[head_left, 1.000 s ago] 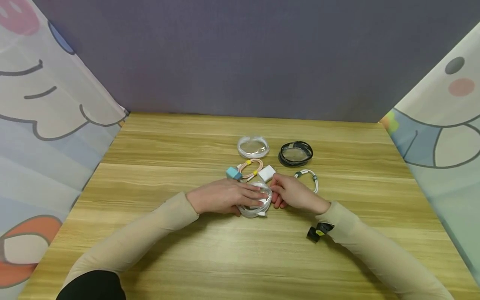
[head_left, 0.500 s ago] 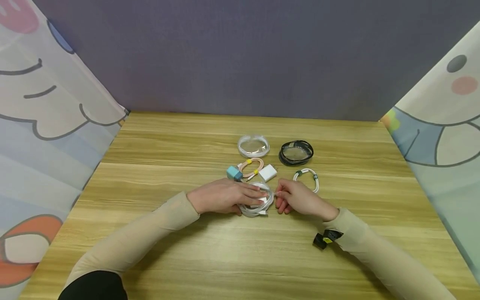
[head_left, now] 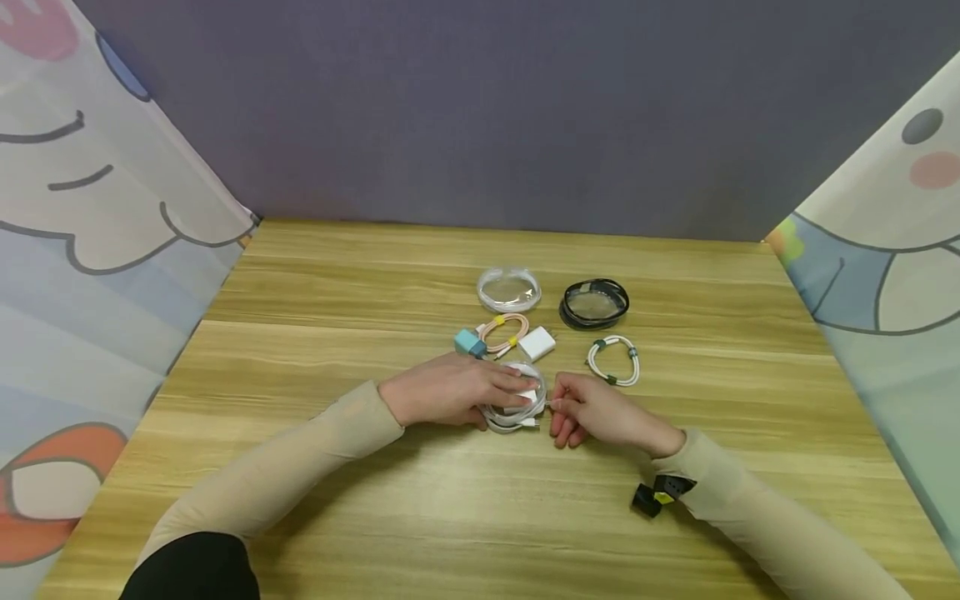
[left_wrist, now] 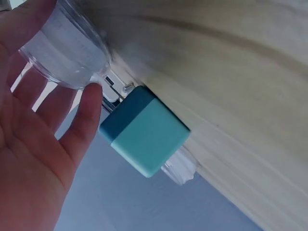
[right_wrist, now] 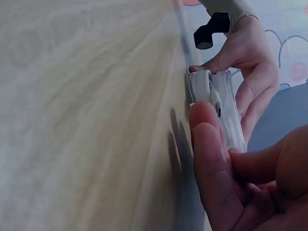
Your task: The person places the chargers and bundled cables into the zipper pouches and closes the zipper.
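A coiled white cable in clear round plastic (head_left: 501, 423) lies on the table in the head view. My left hand (head_left: 446, 390) holds it, fingers over the top and thumb at the near side; the left wrist view shows the clear wall (left_wrist: 62, 53) between thumb and fingers. At the coil's right edge, my right hand (head_left: 600, 410) pinches a small pale piece between thumb and fingers; its kind is mostly hidden. In the right wrist view a metal-tipped cable plug (right_wrist: 217, 103) sticks out of the coil beside the right fingertips.
Just behind the left hand sits a teal charger block (head_left: 470, 342). Around it are a peach cable with yellow ties (head_left: 487, 337), a white charger (head_left: 536, 343), and a white cable loop with green ties (head_left: 634, 363). Farther back lie another clear-wrapped white coil (head_left: 487, 304) and a black coil (head_left: 576, 319).
My right hand has shifted slightly rightward and toward me, uncovering the white loop with green ties. My left hand has stayed on the coil.
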The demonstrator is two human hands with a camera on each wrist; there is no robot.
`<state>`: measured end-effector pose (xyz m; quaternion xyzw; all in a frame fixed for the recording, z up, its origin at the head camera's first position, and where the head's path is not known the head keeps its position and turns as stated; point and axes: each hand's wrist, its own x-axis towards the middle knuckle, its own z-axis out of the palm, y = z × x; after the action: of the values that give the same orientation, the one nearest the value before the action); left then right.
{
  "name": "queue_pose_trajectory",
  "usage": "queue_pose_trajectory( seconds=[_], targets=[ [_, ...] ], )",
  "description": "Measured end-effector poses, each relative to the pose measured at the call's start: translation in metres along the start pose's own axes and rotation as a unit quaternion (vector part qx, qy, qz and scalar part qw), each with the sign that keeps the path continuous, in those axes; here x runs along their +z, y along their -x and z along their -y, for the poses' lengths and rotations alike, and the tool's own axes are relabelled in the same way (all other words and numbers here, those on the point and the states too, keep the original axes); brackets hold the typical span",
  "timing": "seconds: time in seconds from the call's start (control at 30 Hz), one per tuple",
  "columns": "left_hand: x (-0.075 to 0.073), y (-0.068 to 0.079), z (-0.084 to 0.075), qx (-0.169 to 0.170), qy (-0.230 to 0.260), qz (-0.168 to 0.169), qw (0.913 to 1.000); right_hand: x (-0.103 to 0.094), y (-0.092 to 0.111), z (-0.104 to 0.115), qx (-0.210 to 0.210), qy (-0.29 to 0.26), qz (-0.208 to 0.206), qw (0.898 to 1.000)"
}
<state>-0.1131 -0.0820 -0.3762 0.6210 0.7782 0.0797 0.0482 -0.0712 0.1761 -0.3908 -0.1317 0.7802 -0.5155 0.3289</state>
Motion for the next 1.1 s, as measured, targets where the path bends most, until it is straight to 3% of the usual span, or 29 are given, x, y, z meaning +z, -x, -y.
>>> queue_pose_trajectory(
  seconds=[0.23, 0.43, 0.67, 0.93, 1.1],
  targets=[
    [0.0002, 0.001, 0.0, 0.014, -0.019, -0.01, 0.9997, -0.0017, -0.0018, -0.0017, -0.002, 0.003, -0.019, 1.0],
    [0.0016, 0.0037, 0.0024, 0.026, 0.011, -0.026, 0.9993, -0.0069, -0.0049, -0.0053, 0.017, -0.074, 0.003, 0.997],
    [0.0032, 0.0024, 0.0032, 0.029, 0.017, -0.031, 0.999, -0.0078, -0.0075, -0.0077, 0.051, -0.162, 0.006, 0.986],
    [0.0042, 0.0021, 0.0041, 0.033, -0.001, -0.043, 0.9985, -0.0082, -0.0058, -0.0066, 0.049, -0.113, -0.012, 0.992],
    [0.0039, 0.0016, 0.0033, 0.027, -0.003, -0.038, 0.9989, -0.0094, -0.005, -0.0066, 0.057, -0.143, 0.001, 0.988]
  ],
)
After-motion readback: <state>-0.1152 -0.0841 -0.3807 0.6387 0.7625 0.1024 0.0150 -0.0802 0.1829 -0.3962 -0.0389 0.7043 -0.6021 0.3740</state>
